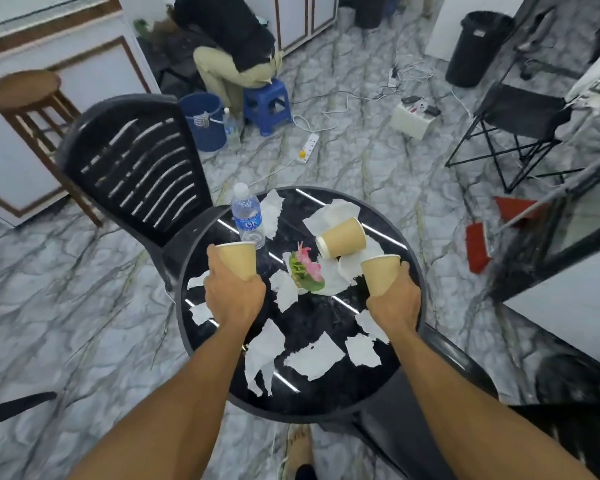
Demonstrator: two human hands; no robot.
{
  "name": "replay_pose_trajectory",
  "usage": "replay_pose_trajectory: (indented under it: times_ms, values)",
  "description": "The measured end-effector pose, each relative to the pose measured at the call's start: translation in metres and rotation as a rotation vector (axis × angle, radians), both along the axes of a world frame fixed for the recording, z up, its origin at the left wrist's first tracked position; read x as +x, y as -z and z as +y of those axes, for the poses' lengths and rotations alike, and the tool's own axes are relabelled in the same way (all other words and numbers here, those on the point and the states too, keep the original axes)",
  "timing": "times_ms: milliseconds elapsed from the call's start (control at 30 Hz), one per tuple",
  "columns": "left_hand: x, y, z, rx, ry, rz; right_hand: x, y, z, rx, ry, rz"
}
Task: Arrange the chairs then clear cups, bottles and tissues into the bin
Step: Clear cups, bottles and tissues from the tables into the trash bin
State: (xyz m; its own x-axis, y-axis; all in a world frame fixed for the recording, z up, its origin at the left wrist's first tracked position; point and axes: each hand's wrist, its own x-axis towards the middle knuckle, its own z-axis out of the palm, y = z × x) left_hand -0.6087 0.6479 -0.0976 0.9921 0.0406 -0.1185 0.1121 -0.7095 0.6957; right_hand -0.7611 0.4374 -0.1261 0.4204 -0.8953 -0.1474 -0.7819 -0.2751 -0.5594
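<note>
On the round black table point(326, 393) still littered with tissues point(314, 356), a bottle point(246, 216) and a tipped cup point(342, 237), one upright cup is gripped in each of the left hand point(234, 296) and right hand point(394, 303), while the bin point(478, 50) far right is yet unreached.

Floor point(361, 161): glossy grey-white marble-look tiles with dark veining, all over. Landmark = blue plastic stool point(268, 105), a person in a dark top sitting on it, bent over. Left of the stool: blue bucket point(204, 119), then a round wooden bar stool point(25, 95) against a white wall panel with brown trim point(94, 60). Behind the stool: white cabinet doors point(305, 15). Right of it: white power strip point(309, 147), loose cables, a white box point(413, 120), a black folding chair point(513, 116). Far right, a red dustpan point(477, 247). Light reflects as bright streaks; source not visible.
</note>
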Motion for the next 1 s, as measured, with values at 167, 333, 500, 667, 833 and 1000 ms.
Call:
replay_pose_trajectory:
  times_ms: [167, 333, 500, 667, 833, 1000]
  values:
    - [-0.032, -0.063, -0.037, -0.091, 0.132, -0.212, -0.041, -0.044, -0.005, -0.045, 0.068, -0.175]
    - [-0.134, -0.1, -0.096, -0.118, 0.465, -0.266, -0.143, -0.091, -0.029, -0.182, 0.213, -0.346]
    - [-0.303, -0.124, -0.149, -0.246, 0.819, -0.212, -0.312, -0.132, -0.039, -0.34, 0.362, -0.295]
    - [-0.477, -0.142, -0.188, -0.362, 1.165, -0.192, -0.489, -0.16, -0.029, -0.457, 0.597, -0.195]
    - [-0.626, -0.146, -0.206, -0.364, 1.494, -0.136, -0.633, -0.17, 0.012, -0.492, 0.892, -0.174]
    - [-0.759, -0.13, -0.194, -0.349, 1.827, -0.057, -0.749, -0.148, 0.074, -0.447, 1.216, -0.123]
